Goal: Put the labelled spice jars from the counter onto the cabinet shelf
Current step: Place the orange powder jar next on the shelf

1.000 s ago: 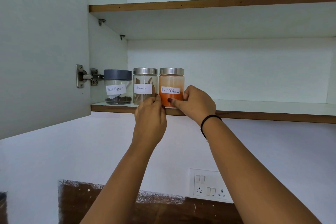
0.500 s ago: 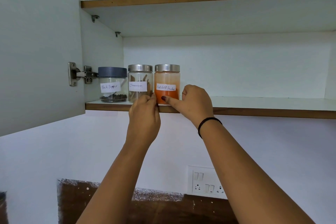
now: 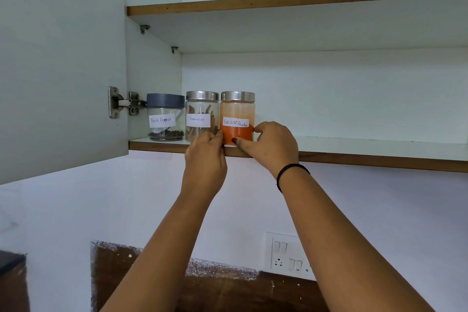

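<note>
Three labelled jars stand in a row at the left end of the lower cabinet shelf (image 3: 354, 145). The black pepper jar (image 3: 166, 119) has a grey lid, the cinnamon jar (image 3: 202, 114) a steel lid. The red chilli powder jar (image 3: 237, 115), also steel-lidded, is rightmost and stands upright on the shelf. My left hand (image 3: 205, 157) pinches its lower left side with thumb and fingers. My right hand (image 3: 269, 145) grips its lower right side, thumb across the front of the base.
The open cabinet door (image 3: 60, 71) hangs at the left on its hinge (image 3: 124, 103). An upper shelf (image 3: 304, 0) runs above. Below on the white wall sit a switch and socket plate (image 3: 288, 254) and a dark wooden panel (image 3: 215, 291).
Both hands stay on the red chilli powder jar; the right hand has shifted a little to the jar's right side, and the jar's label has turned more to the front.
</note>
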